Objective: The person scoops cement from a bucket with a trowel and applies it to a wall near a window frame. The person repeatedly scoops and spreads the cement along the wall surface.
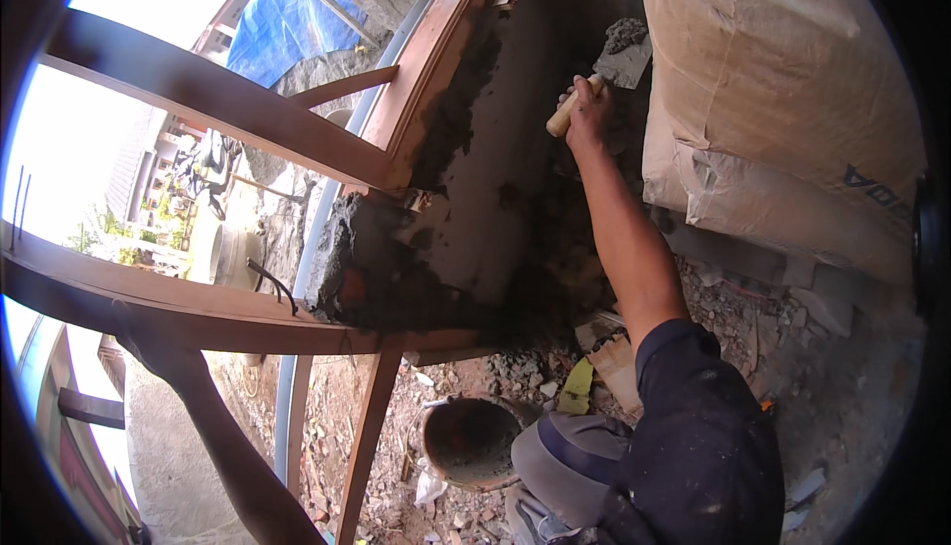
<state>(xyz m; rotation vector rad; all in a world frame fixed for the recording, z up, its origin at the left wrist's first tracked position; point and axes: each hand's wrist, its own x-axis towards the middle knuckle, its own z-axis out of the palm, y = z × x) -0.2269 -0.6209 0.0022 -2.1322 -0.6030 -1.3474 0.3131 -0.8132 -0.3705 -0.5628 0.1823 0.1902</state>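
My right hand (586, 109) is closed round the wooden handle of a trowel (622, 67), its arm stretched out ahead. A lump of wet grey mortar (625, 35) sits toward the far end of the blade. Left of that hand runs a low wall (495, 218) with dark, damp, patchy mortar along its window side. A wooden window frame (208, 322) stands against this wall. At the far left, my left hand (158, 347) grips the frame's near beam from below; shadow hides most of its fingers.
Stacked paper sacks (783, 79) rise close on the right. Below, a mortar-smeared bucket (471, 441) stands on rubble beside my knee. A bent dark metal rod (272, 282) sticks up near the beam. Beyond the frame hangs a blue tarp (287, 25).
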